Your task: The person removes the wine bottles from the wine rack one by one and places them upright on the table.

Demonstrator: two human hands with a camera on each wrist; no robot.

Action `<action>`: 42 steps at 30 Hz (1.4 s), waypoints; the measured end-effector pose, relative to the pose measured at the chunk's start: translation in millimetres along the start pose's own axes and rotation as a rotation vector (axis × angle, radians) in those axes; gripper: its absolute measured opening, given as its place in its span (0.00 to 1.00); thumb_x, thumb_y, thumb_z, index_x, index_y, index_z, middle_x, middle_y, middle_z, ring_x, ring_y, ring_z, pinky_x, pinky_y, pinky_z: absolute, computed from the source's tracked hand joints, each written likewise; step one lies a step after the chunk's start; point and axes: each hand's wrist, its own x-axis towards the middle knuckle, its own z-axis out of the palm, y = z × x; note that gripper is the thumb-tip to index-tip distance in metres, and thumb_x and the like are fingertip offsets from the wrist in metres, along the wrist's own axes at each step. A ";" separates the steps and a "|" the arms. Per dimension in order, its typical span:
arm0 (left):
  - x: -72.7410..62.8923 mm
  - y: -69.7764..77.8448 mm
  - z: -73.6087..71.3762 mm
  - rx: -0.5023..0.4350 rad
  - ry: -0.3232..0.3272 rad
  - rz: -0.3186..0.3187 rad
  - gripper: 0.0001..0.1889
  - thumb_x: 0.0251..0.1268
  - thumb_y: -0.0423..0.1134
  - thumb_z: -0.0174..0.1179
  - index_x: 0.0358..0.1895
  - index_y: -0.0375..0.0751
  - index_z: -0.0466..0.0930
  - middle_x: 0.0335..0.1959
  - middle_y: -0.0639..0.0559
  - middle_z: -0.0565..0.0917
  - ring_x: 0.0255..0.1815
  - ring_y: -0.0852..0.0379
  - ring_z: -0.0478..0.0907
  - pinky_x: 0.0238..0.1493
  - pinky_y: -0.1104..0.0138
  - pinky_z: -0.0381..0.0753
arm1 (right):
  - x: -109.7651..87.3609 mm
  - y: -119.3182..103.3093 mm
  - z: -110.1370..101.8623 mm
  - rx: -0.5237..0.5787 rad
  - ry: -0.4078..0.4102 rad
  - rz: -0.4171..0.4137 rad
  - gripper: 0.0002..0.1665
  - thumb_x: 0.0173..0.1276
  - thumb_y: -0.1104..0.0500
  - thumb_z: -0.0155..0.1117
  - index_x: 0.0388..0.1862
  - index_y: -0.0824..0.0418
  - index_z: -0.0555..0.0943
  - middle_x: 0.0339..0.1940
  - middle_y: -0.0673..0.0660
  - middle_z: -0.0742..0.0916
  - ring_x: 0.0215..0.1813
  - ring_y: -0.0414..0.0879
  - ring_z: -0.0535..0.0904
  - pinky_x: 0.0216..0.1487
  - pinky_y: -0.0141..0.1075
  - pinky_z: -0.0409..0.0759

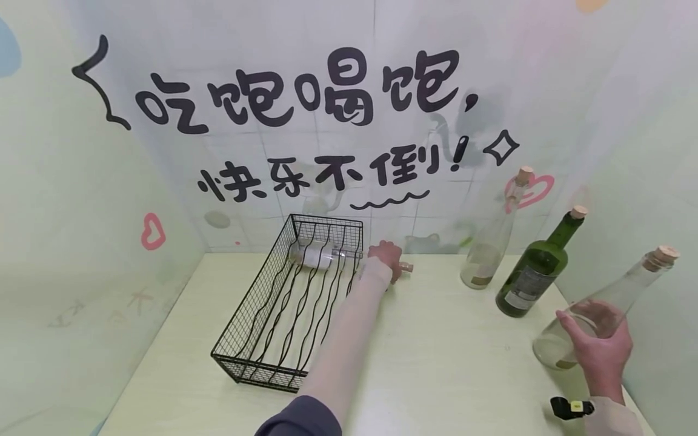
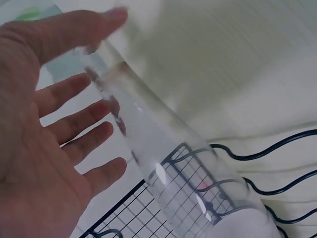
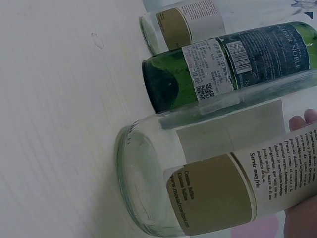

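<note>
Four bottles in view, one racked so far, three to go by my read.

- Table [image 1: 436,363]: pale top, fills the lower half of head view; holds everything below.
- Wire basket [image 1: 256,339]: black, w/ wavy dividers, at approx 9 o'clock from table centre; long side runs toward the wall.
- Green bottle [image 1: 537,269]: corked, upright, approx 3 o'clock; just beside the far clear bottle [image 1: 491,242] at approx 2 o'clock. Both untouched, both outside the basket.
- Near clear bottle [image 1: 605,309]: corked, tilted w/ neck toward 2 o'clock, down at approx 4 o'clock near table edge. Right wrist view shows its base and brown label right next to the green one.
- Racked clear bottle [image 1: 327,255]: lying on its side across the far end of the basket, approx 12 o'clock, cork end sticking out past the right rim.
- Right hand [image 1: 600,351]: fingers wrapped round the near clear bottle's lower body, firm hold.
- Left hand [image 1: 388,257]: at the racked bottle's neck; left wrist view shows fingers [image 2: 74,134] spread and straight, palm beside the glass, nothing gripped. Whether it touches the glass, can't tell.
</note>
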 end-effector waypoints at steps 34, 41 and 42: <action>35.3 1.0 42.8 0.144 0.079 -0.112 0.06 0.64 0.44 0.70 0.42 0.51 0.88 0.32 0.59 0.87 0.25 0.63 0.75 0.31 0.68 0.78 | 1.8 -0.6 -1.2 -0.091 0.000 0.004 0.34 0.52 0.74 0.79 0.56 0.54 0.79 0.41 0.41 0.88 0.45 0.32 0.83 0.54 0.18 0.74; 35.5 16.5 39.4 0.144 0.092 -0.086 0.06 0.65 0.41 0.68 0.44 0.51 0.89 0.33 0.59 0.88 0.26 0.63 0.76 0.30 0.69 0.78 | 1.1 0.2 -0.5 -0.090 -0.002 -0.028 0.33 0.52 0.74 0.79 0.55 0.55 0.80 0.40 0.41 0.89 0.44 0.31 0.83 0.54 0.18 0.75; 35.5 19.1 38.8 0.148 0.095 -0.083 0.06 0.65 0.41 0.68 0.44 0.51 0.89 0.34 0.59 0.88 0.26 0.63 0.75 0.30 0.69 0.78 | 1.1 0.1 -0.5 -0.093 -0.002 -0.022 0.33 0.52 0.74 0.79 0.55 0.55 0.80 0.40 0.40 0.89 0.44 0.31 0.83 0.54 0.18 0.74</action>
